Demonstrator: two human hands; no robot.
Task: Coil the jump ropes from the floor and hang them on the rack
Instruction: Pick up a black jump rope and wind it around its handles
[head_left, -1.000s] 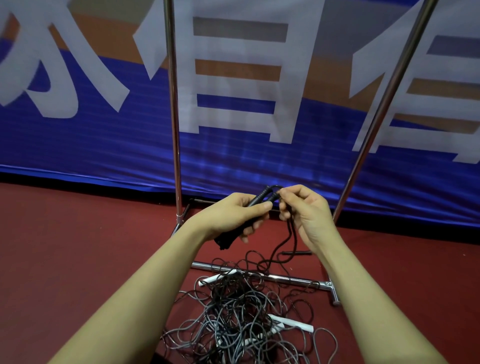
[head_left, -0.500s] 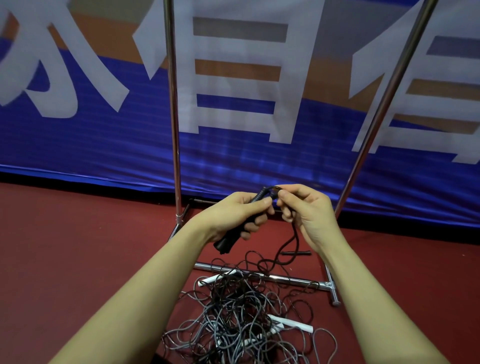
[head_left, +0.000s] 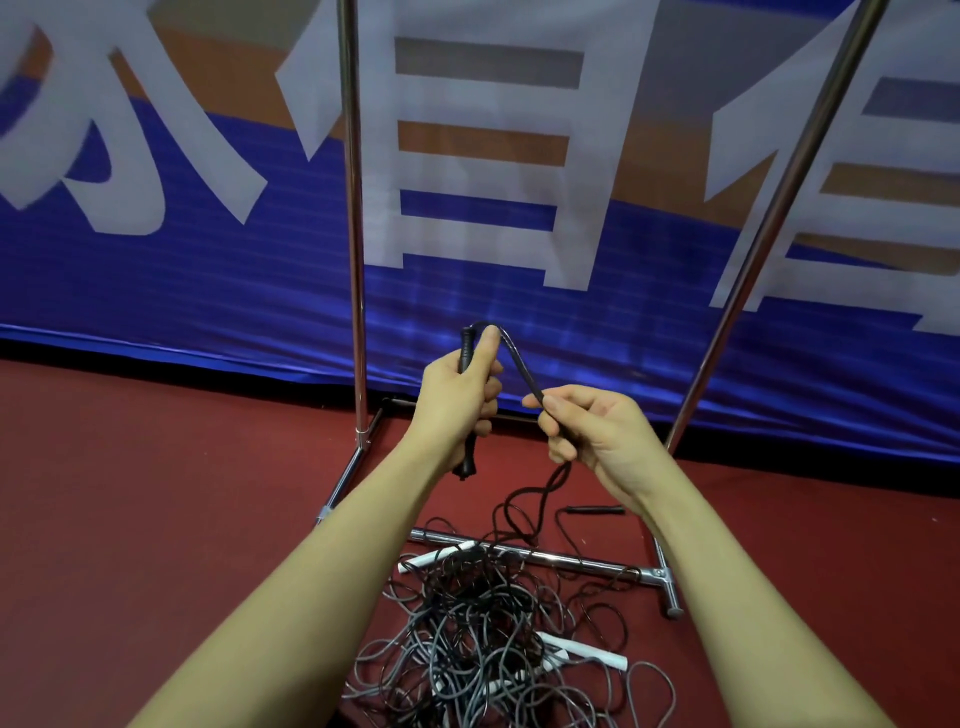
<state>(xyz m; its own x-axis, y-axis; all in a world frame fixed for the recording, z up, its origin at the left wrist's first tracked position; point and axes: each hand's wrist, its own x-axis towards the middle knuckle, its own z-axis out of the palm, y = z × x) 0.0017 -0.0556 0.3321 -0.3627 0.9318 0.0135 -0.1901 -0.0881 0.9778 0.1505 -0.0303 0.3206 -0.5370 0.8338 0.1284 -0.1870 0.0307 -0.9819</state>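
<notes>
Apart now, left hand (head_left: 457, 400) grips handle (head_left: 466, 349), right hand (head_left: 587, 431) pinches rope (head_left: 519, 358).

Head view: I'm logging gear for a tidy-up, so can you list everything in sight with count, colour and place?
black handle: one, black, upright in the left hand
black cord: one, black, arching from the handle top to the right hand, then trailing down to the pile
second black handle: one, black, lying on the floor
rope pile: count unclear, black and grey cords, tangled on the floor
white handles: at least three, among the pile
rack: one, chrome
banner: one, blue, orange and white, behind the rack
floor: dark red
left hand: grips the handle
right hand: pinches the cord
</notes>
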